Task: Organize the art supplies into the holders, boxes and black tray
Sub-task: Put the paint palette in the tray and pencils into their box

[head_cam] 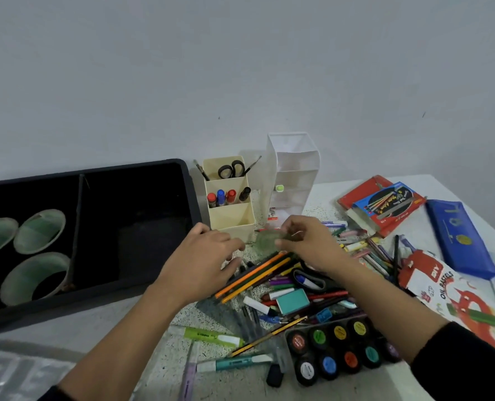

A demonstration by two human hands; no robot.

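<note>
My right hand pinches a blurred, pale green translucent disc just in front of the cream holder. My left hand hovers beside the disc with loosely curled fingers, and I see nothing held in them. Under both hands lies a pile of coloured pencils, pastel sticks, pens and a teal eraser. The cream holder has scissors and brushes at the back, markers in the middle, and an empty front slot. The black tray lies to the left.
Several green-lined round cups sit in the tray's left section. A tall white holder stands by the wall. A paint pot set, highlighters, an oil pastels box, a blue pencil case and a red and blue box crowd the right side.
</note>
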